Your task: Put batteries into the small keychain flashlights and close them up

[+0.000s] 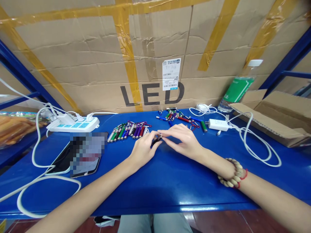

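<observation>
A small black keychain flashlight with a silvery end is held between my two hands above the blue table, mostly covered by fingers. My left hand is closed around its body. At the silvery end, the thumb and fingertips of my right hand pinch together; I cannot make out exactly which small part they grip. Just beyond my left hand lies a neat row of keychain flashlights in several colours, with carabiner clips at their far ends. Behind my right hand is a loose pile of similar flashlights.
On the left are a white power strip with cables and two phones. To the right lie a white charger, looped cables, a green-labelled bottle and an open cardboard box. A large LED carton stands behind.
</observation>
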Action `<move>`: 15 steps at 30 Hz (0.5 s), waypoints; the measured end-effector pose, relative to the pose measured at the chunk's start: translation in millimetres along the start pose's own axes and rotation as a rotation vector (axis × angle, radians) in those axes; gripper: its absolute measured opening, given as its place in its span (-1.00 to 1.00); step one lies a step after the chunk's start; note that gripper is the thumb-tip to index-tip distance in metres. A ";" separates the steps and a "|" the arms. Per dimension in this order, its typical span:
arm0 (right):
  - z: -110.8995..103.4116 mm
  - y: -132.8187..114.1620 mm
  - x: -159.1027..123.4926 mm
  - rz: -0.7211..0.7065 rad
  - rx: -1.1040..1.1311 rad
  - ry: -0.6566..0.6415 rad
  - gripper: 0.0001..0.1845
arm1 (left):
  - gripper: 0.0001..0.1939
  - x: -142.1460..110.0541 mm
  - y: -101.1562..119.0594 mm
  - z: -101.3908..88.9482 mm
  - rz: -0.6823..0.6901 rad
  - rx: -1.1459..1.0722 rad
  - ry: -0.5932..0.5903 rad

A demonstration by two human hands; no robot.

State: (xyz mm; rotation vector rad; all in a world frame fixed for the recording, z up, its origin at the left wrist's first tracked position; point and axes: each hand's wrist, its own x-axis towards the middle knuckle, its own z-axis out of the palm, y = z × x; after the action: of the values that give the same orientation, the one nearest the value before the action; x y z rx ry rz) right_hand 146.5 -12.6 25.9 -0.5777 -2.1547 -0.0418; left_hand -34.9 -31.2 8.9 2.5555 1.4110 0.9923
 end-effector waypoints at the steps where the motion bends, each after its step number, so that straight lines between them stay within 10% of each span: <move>1: 0.5 0.1 -0.7 0.008 0.001 0.000 -0.73 | -0.89 0.0 0.0 -0.1 -0.001 -0.001 -0.005; 11: -13.0 11.0 4.2 0.158 -0.156 -0.029 -0.75 | -0.84 0.9 0.8 0.1 -0.071 -0.014 -0.004; 15: -27.8 31.9 3.4 0.331 -0.450 -0.241 -0.82 | -0.85 0.9 2.2 -1.2 -0.091 -0.014 -0.017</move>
State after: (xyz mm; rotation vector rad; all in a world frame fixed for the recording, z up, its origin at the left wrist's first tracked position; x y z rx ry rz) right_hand 179.1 10.8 40.0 -1.2486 -2.2612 -0.2942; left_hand -33.6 -32.1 11.1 2.4592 1.4954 0.9609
